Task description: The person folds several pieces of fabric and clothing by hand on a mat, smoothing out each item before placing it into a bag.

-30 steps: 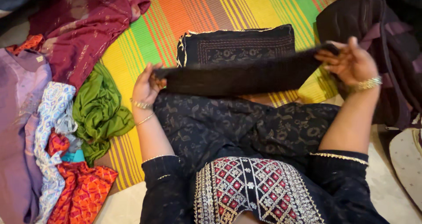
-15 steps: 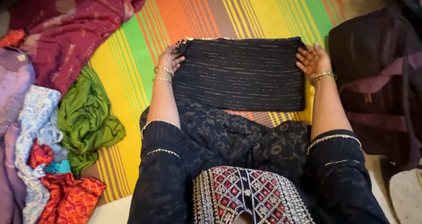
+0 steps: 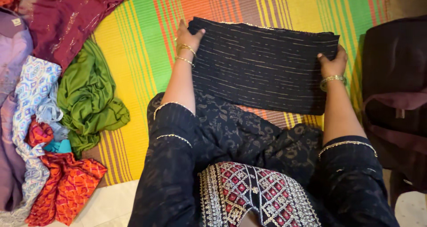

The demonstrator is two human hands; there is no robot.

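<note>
Head view: the left hand (image 3: 187, 36) and right hand (image 3: 332, 63) each pinch a far corner of the folded black cloth (image 3: 262, 66), flat on the striped mat (image 3: 138, 53). The grip looks closed, though fingertips hide underneath. Uneven pulling could skew the fold. Dark weave, pale dashes.

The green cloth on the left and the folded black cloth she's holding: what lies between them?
In the head view, only bare striped mat and her left forearm lie between the crumpled green cloth and the folded black cloth.
</note>
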